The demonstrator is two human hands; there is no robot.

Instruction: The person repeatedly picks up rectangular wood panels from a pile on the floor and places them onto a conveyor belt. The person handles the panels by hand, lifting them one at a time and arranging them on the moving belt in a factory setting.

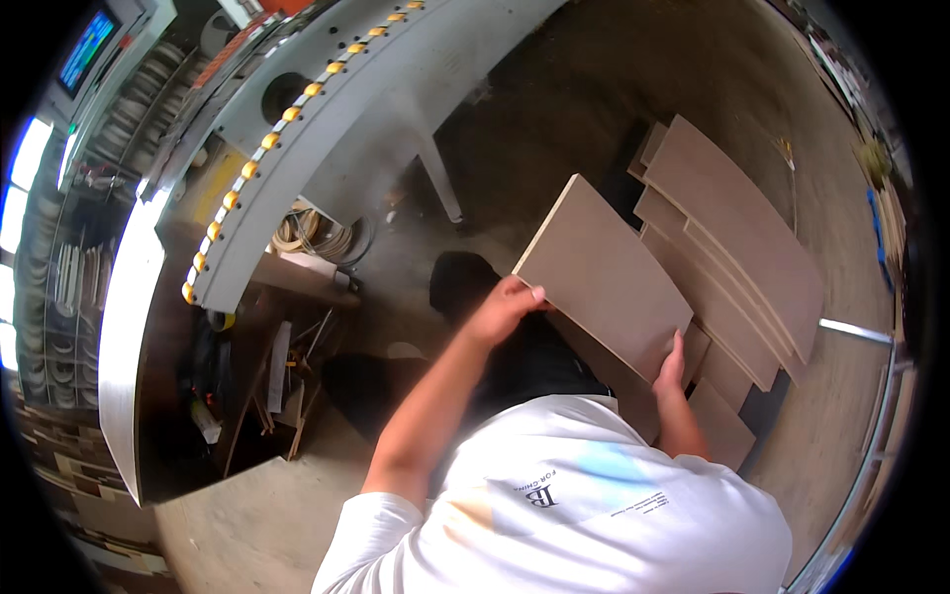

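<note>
A flat brown rectangular board (604, 272) is held tilted above a pile of similar boards (737, 238) on the floor. My left hand (507, 307) grips the board's near left edge. At the board's lower right corner, my right hand (673, 364) holds it from beneath. Both forearms reach forward from my white shirt (584, 505). My dark trousers and a dark shoe (465, 282) show under the board.
A grey machine table (327, 148) with a row of yellow rollers (262, 144) curves across the upper left. Cables and scrap pieces (297, 366) lie beneath it. A screen (89, 49) glows at top left. The concrete floor (594, 109) extends beyond the boards.
</note>
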